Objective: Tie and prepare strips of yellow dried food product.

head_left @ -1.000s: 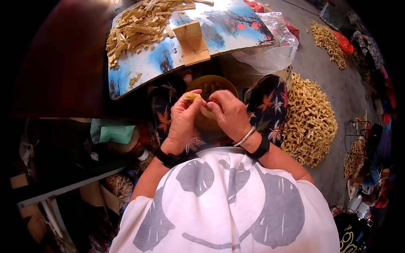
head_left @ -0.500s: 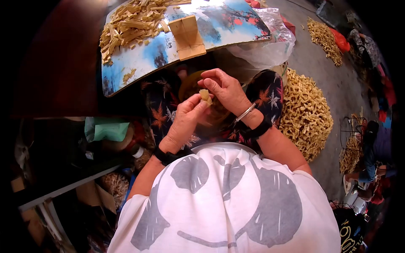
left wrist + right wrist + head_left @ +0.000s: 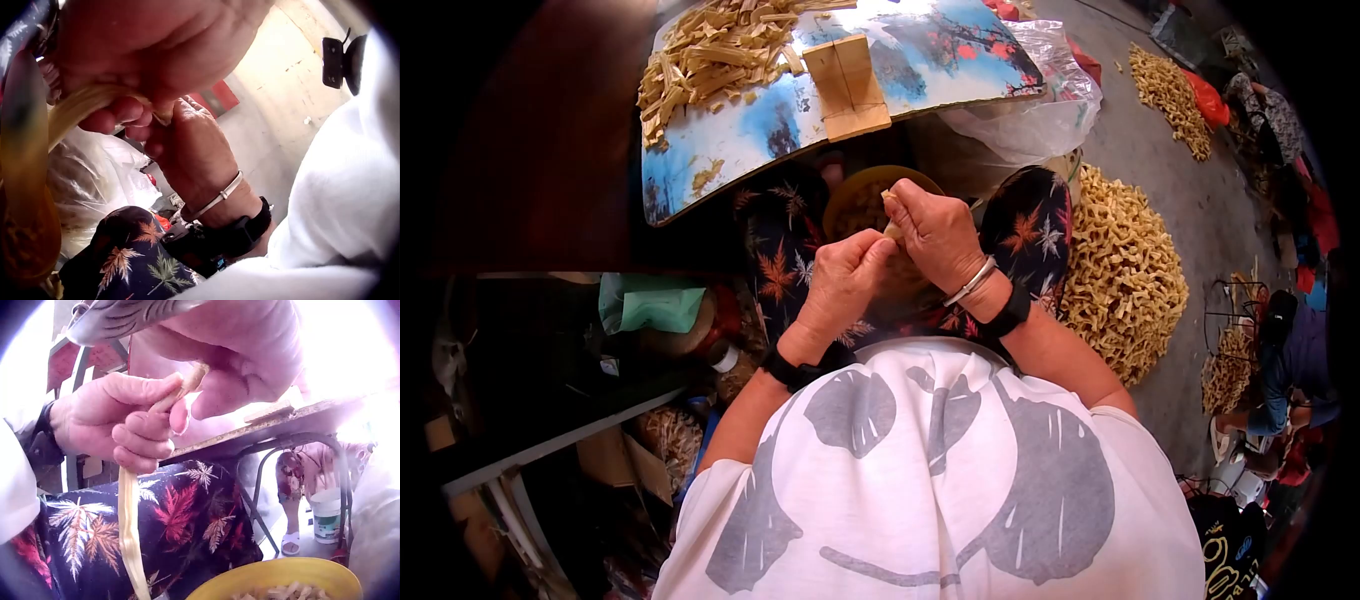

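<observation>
Pale yellow, flat fibrous strip (image 3: pixel 129 531) is running between hands at centre of head view, tail hanging below left hand in right wrist view. Left hand (image 3: pixel 840 275) is gripping strip in curled fingers, likely steadying it; right hand (image 3: pixel 938 238) is pinching upper end, apparently controlling it. Round yellow bowl (image 3: pixel 262 570) is sitting at lower right there, presumably for easy reach. Blue-and-white painted tabletop (image 3: pixel 765 130), head view's upper left, is bearing tan strip pile (image 3: pixel 720 65), probably supply.

Below the right grip (image 3: pixel 940 238), space opens between the knees (image 3: pixel 1028 215) to the yellow bowl (image 3: pixel 275 574), the painted tabletop (image 3: pixel 955 70) blocking ahead.
</observation>
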Demonstrator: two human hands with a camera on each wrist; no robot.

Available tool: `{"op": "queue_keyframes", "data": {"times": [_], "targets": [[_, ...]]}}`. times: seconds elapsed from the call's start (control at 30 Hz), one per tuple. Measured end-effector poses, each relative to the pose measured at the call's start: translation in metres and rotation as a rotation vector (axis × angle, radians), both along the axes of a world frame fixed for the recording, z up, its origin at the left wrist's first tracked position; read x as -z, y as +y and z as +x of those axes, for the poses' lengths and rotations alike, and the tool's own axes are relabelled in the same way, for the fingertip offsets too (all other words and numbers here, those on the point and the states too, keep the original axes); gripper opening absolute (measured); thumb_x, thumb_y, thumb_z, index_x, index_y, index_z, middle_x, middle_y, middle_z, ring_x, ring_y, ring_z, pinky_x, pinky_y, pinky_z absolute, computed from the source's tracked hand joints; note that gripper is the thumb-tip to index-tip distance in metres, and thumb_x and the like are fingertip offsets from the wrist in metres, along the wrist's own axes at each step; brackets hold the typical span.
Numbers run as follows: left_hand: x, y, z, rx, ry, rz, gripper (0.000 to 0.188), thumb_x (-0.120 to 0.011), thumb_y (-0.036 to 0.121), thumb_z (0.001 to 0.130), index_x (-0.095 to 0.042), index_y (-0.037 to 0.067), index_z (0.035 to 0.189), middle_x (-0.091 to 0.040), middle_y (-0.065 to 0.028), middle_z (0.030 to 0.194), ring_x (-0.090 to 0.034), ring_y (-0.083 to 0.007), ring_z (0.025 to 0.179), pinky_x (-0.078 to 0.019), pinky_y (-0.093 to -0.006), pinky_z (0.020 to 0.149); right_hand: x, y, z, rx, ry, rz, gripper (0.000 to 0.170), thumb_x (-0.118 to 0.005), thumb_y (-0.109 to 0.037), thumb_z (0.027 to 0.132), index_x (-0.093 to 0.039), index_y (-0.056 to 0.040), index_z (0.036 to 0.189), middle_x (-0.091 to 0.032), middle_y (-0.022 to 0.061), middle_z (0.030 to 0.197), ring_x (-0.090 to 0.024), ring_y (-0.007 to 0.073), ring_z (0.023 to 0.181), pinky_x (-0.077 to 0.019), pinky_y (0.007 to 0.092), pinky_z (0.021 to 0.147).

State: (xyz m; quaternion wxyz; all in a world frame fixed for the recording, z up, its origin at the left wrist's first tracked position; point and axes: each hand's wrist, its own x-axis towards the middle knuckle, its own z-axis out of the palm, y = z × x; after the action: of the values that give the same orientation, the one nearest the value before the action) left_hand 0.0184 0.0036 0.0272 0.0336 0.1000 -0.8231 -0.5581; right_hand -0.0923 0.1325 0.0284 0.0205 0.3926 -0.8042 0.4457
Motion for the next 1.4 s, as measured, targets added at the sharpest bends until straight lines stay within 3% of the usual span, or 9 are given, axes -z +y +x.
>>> {"op": "queue_keyframes", "data": {"times": [0.27, 0.37, 0.6, 0.73, 0.9, 0.97, 1.1, 1.27, 1.4], "targets": [[-0.006, 0.005, -0.006, -0.201, 0.168, 0.215, 0.015, -0.060, 0.016, 0.098, -0.066, 0.002, 0.093, -0.059, 0.0037, 0.073, -0.050, -0.0035, 0.069, -0.0410, -0.0183, 0.062, -0.007, 0.009, -0.004, -0.345, -1.072, -0.223, 0.012, -0.067, -0.016, 0.092, -0.059, -0.0074, 0.094, -0.052, -0.0074, 0.075, -0.048, 0.0010, 0.060, -0.0374, 0.0164, 0.051], [-0.006, -0.005, 0.004, -0.113, 0.111, 0.110, 0.013, -0.062, 0.012, 0.095, -0.066, 0.000, 0.093, -0.061, 0.0000, 0.072, -0.053, -0.0049, 0.069, -0.0433, -0.0212, 0.062, -0.001, 0.012, -0.011, -0.337, -0.977, -0.142, 0.011, -0.067, -0.012, 0.090, -0.060, -0.0081, 0.096, -0.054, -0.0071, 0.075, -0.047, 0.0005, 0.060, -0.0359, 0.0167, 0.051], [-0.001, -0.008, 0.006, -0.127, 0.022, 0.310, 0.017, -0.058, 0.017, 0.100, -0.066, 0.004, 0.093, -0.050, 0.0095, 0.067, -0.035, 0.0026, 0.054, -0.0216, -0.0155, 0.046, -0.013, 0.012, -0.015, -0.317, -1.048, -0.144, 0.012, -0.066, -0.015, 0.090, -0.061, -0.0076, 0.099, -0.057, -0.0044, 0.076, -0.046, 0.0025, 0.060, -0.0372, 0.0177, 0.052], [-0.010, -0.016, -0.007, -0.163, 0.038, 0.354, 0.015, -0.058, 0.017, 0.099, -0.065, 0.005, 0.093, -0.052, 0.0096, 0.070, -0.037, 0.0015, 0.055, -0.0272, -0.0153, 0.048, -0.010, 0.003, -0.020, -0.295, -1.066, -0.182, 0.017, -0.064, -0.020, 0.093, -0.064, -0.0044, 0.099, -0.063, -0.0019, 0.077, -0.055, 0.0040, 0.061, -0.0447, 0.0192, 0.055], [-0.035, -0.043, -0.039, -0.098, 0.062, 0.308, 0.016, -0.059, 0.016, 0.099, -0.067, 0.004, 0.094, -0.051, 0.0090, 0.068, -0.039, 0.0012, 0.057, -0.0286, -0.0155, 0.050, -0.039, -0.013, -0.054, -0.258, -0.875, -0.167, 0.019, -0.064, -0.021, 0.094, -0.067, -0.0039, 0.100, -0.064, -0.0011, 0.075, -0.058, 0.0044, 0.064, -0.0479, 0.0197, 0.057], [-0.031, -0.060, -0.067, -0.080, 0.429, -0.141, 0.015, -0.062, 0.013, 0.096, -0.067, -0.001, 0.099, -0.058, 0.0022, 0.070, -0.051, -0.0078, 0.061, -0.0429, -0.0227, 0.056, -0.044, -0.027, -0.078, -0.205, -0.793, -0.196, 0.017, -0.061, -0.020, 0.097, -0.064, -0.0036, 0.104, -0.060, -0.0027, 0.076, -0.054, 0.0033, 0.064, -0.0441, 0.0185, 0.058], [-0.050, -0.092, -0.111, -0.151, 0.396, -0.414, 0.015, -0.066, 0.014, 0.092, -0.068, 0.000, 0.097, -0.060, -0.0058, 0.067, -0.055, -0.0125, 0.060, -0.0459, -0.0273, 0.058, -0.053, -0.057, -0.110, -0.067, -0.476, -0.265, 0.017, -0.058, -0.018, 0.098, -0.064, -0.0025, 0.101, -0.064, 0.0022, 0.072, -0.060, 0.0073, 0.062, -0.0486, 0.0243, 0.057], [-0.041, -0.119, -0.151, -0.251, 0.376, -0.401, 0.016, -0.066, 0.015, 0.091, -0.069, 0.000, 0.093, -0.061, -0.0047, 0.065, -0.056, -0.0121, 0.060, -0.0459, -0.0289, 0.057, -0.033, -0.088, -0.131, 0.087, -0.134, -0.260, 0.010, -0.058, -0.014, 0.094, -0.060, -0.0059, 0.098, -0.066, 0.0175, 0.085, -0.065, 0.0370, 0.078, -0.0516, 0.0407, 0.068], [-0.027, -0.119, -0.165, -0.316, 0.354, -0.328, 0.017, -0.065, 0.015, 0.092, -0.070, -0.001, 0.094, -0.062, -0.0030, 0.066, -0.055, -0.0092, 0.062, -0.0450, -0.0273, 0.058, -0.013, -0.098, -0.141, 0.162, 0.179, -0.083, 0.013, -0.058, -0.017, 0.091, -0.058, -0.0064, 0.098, -0.064, 0.0161, 0.088, -0.064, 0.0370, 0.083, -0.0506, 0.0463, 0.070]]}}
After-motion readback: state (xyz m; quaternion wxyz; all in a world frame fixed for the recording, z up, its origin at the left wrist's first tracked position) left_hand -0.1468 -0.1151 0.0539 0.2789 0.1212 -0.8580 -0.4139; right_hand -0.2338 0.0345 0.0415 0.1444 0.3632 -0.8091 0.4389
